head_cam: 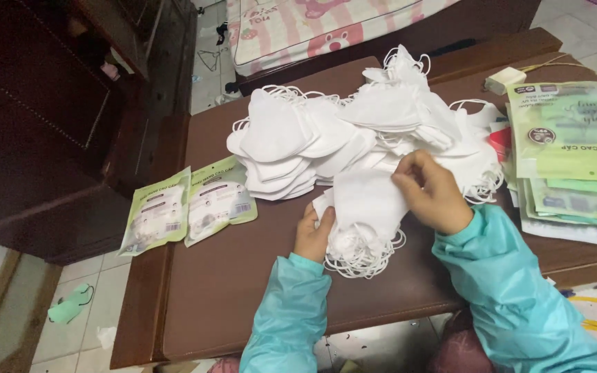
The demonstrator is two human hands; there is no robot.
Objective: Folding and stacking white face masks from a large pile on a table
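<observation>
Both hands' grip clamped on white mask stack (364, 207) — left hand (312, 235), right hand (431, 190), green packets (188, 204) left, green pouch pile (575, 152) right

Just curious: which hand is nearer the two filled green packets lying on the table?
Left. The left hand sits just right of the green packets; the right hand is farther right, across the held white masks.

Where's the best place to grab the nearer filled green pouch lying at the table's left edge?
Probably the filled green pouch by its near short edge, from the table's left side: it lies flat, overhanging the edge there, clear of the mask pile.
</observation>
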